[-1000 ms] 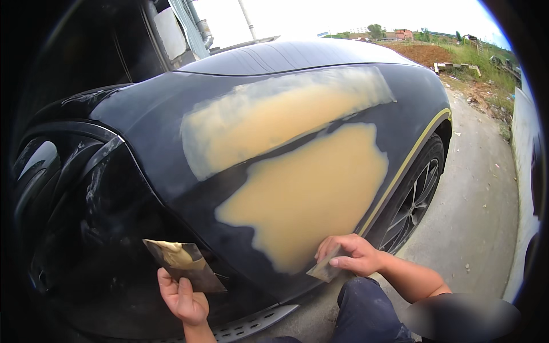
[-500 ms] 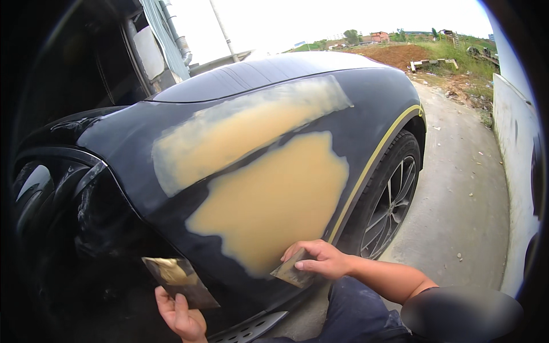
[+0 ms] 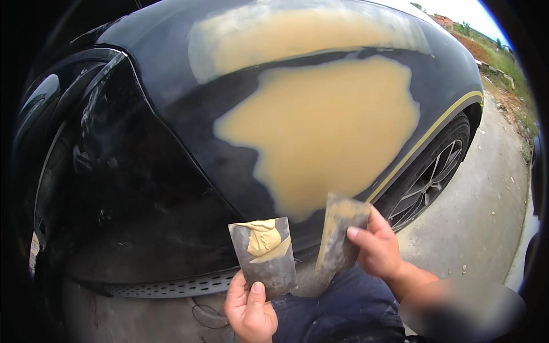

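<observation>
Head view: the fingers (image 3: 257,288) of the left hand (image 3: 251,314) are clamped on the lower edge of a grey spreader (image 3: 277,275), which carries beige paste (image 3: 264,237) near its upper edge; the fingers of the right hand (image 3: 380,248) are clamped on the right edge of a second spreader (image 3: 338,233), smeared and tilted, apart from the first. Both spreaders are in front of a dark car panel (image 3: 189,126) bearing an irregular tan lower patch (image 3: 326,126) and an elongated upper patch (image 3: 309,37). To the right, a yellow strip (image 3: 423,137) curves above a spoked wheel (image 3: 429,191).
</observation>
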Action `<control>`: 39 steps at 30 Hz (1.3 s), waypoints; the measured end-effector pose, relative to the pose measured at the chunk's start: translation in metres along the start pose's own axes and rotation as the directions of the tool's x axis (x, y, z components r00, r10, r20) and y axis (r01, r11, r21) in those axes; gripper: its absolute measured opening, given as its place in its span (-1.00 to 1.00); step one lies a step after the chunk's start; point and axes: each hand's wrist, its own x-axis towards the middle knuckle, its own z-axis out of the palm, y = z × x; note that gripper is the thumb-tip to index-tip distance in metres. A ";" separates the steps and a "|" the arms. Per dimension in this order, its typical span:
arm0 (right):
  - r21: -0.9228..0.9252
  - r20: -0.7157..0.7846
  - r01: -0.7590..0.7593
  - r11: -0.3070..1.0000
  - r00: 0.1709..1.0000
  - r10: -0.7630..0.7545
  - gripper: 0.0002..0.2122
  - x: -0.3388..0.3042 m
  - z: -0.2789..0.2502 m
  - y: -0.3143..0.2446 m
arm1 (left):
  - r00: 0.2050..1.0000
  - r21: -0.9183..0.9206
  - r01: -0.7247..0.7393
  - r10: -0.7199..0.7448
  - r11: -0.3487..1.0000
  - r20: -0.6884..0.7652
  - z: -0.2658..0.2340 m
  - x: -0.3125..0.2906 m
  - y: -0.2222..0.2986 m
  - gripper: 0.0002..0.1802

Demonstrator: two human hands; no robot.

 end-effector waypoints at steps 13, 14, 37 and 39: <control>-0.534 0.715 0.841 0.087 0.504 -0.484 -0.58 0.002 0.032 -0.003 | 0.999 0.200 -0.050 0.050 0.979 0.003 0.012 -0.024 -0.006 -0.54; -0.545 0.715 0.834 0.084 0.515 -0.472 -0.58 0.000 0.031 -0.004 | 0.996 0.215 -0.089 0.093 0.973 -0.006 0.010 -0.025 -0.009 -0.54; -0.547 0.837 0.504 -0.669 0.310 -0.451 -0.53 0.126 0.138 -0.066 | 0.986 0.364 0.034 0.029 0.931 -0.165 -0.059 -0.021 -0.007 -0.63; -0.555 0.832 0.473 -0.684 0.326 -0.450 -0.52 0.130 0.139 -0.064 | 0.983 0.349 0.056 0.009 0.935 -0.181 -0.068 -0.019 -0.014 -0.62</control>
